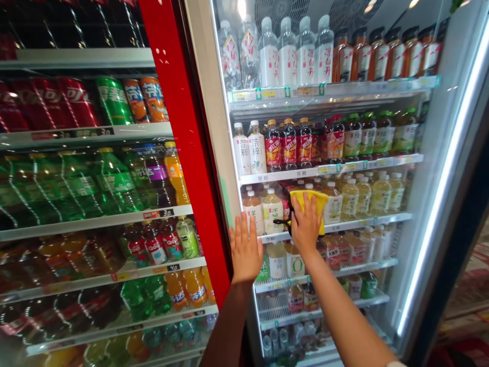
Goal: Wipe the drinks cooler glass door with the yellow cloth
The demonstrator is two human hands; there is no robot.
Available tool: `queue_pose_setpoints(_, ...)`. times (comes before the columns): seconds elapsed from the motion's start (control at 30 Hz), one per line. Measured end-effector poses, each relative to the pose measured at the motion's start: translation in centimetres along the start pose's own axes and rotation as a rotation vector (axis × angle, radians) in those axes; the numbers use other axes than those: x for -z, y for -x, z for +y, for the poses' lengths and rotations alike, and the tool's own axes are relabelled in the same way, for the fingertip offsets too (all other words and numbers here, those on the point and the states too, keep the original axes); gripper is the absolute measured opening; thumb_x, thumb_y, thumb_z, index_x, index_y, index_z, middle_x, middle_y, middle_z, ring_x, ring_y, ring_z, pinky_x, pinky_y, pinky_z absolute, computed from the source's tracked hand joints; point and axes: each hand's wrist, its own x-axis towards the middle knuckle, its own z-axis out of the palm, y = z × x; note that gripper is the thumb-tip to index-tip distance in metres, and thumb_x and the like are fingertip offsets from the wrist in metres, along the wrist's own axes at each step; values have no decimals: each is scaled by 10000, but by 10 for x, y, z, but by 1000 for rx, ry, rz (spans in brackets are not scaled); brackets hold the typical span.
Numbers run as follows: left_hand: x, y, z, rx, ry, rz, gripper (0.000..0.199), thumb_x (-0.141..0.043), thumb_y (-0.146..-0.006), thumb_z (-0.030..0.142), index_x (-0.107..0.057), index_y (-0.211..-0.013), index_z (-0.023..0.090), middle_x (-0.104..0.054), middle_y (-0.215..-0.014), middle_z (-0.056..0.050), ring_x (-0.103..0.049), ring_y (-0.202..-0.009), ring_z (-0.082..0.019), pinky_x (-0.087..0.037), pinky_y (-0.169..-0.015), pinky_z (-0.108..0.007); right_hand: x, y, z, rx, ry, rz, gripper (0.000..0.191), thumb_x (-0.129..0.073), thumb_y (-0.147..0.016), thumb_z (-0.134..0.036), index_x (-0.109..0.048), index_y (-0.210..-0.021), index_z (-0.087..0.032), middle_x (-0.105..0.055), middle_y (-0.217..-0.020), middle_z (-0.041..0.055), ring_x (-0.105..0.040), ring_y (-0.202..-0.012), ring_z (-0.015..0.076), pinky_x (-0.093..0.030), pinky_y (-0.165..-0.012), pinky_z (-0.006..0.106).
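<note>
My right hand [306, 224] presses a yellow cloth [324, 203] with a dark edge and a black loop against the glass door [382, 278] of the right-hand drinks fridge. Its fingers lie spread over the cloth, in front of the middle shelf. Lower and to the left, my left hand [245, 253] lies flat with its fingers straight, at the left edge of the same door. Nothing is in it. Bottles with pale labels [273, 213] stand behind the glass between my hands.
To the left stands another drinks fridge with a red frame [183, 102], stocked with cans [76, 102] and green bottles [114, 173]. Shelves of tea bottles [289, 145] and water bottles [287, 53] fill the right fridge. A bright light strip [445, 173] runs down its right side.
</note>
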Motion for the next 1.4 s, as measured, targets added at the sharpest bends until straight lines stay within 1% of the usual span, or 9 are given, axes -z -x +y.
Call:
queue_pose_setpoints(0.13, -5, 0, 6, -1, 10, -6, 889, -515, -955, 185, 76, -1618, 195, -99, -1685, -153, -83, -1556, -328, -287, -1231, -592, -6, 25, -4, 36, -28, -69, 735, -420, -931, -100, -249, -1608, -332, -287, -1669, 111, -146, -1562, 372, -310, -1119, 736)
queue_pose_setpoints(0.27, -7, -7, 15, -1, 24, -17, 898, -529, -952, 205, 73, -1619, 211, -102, -1689, -134, -79, -1561, -318, -254, -1244, -598, 1, -2, 10, 170, -16, -156, 789, -408, -886, -33, -314, -1574, -407, -366, -1641, 42, -205, -1555, 325, -309, -1157, 680)
queue_pose_setpoints(0.47, -11, -10, 32, 21, 45, -34, 900, -559, -944, 232, 27, -1627, 214, -82, -1693, -131, -58, -1564, -321, -227, -1247, -602, 11, -8, 48, -35, -23, 55, 790, -383, -897, -66, -219, -1608, -369, -248, -1686, 67, -148, -1565, 352, -349, -1117, 702)
queue_pose_setpoints(0.6, -18, -11, 46, -11, 57, -38, 893, -555, -947, 229, 24, -1626, 200, -98, -1690, -138, -58, -1563, -320, -249, -1239, -598, 10, 5, 43, 45, -26, -45, 828, -392, -872, -39, -206, -1613, -359, -250, -1686, 60, -110, -1572, 344, -330, -1139, 692)
queue_pose_setpoints(0.7, -23, -18, 56, -41, 62, -41, 893, -553, -945, 226, 25, -1626, 207, -80, -1692, -129, -57, -1562, -322, -240, -1243, -595, 16, -18, 55, 134, -28, -128, 815, -402, -855, -23, -311, -1581, -382, -315, -1664, 34, -166, -1567, 314, -318, -1169, 650)
queue_pose_setpoints(0.8, -26, -25, 65, -52, 56, -52, 907, -563, -939, 232, 31, -1625, 208, -53, -1694, -121, -45, -1562, -326, -228, -1248, -589, 23, -39, 83, 84, -14, -62, 772, -389, -877, -39, -341, -1572, -371, -324, -1660, 46, -183, -1563, 312, -306, -1170, 653)
queue_pose_setpoints(0.93, -30, -27, 77, -59, 48, -60, 895, -554, -952, 261, 34, -1624, 205, -52, -1697, -121, -51, -1564, -321, -206, -1257, -575, 23, -21, 103, -23, 27, 51, 718, -393, -932, -112, -263, -1605, -325, -274, -1675, 91, -154, -1566, 336, -324, -1143, 672)
queue_pose_setpoints(1.17, -38, -37, 105, -124, 27, -88, 898, -552, -954, 306, 39, -1621, 203, -77, -1696, -121, -82, -1570, -313, -172, -1265, -558, 33, -30, 118, 175, 41, -121, 768, -432, -890, -57, -322, -1572, -392, -316, -1664, 21, -204, -1557, 289, -273, -1187, 623)
queue_pose_setpoints(1.4, -43, -44, 135, -96, -2, -59, 924, -550, -947, 331, 70, -1616, 177, -91, -1695, -122, -125, -1570, -294, -136, -1279, -524, 41, -23, 148, -41, 16, -1, 725, -400, -932, -99, -269, -1597, -360, -266, -1683, 57, -167, -1563, 321, -302, -1161, 646)
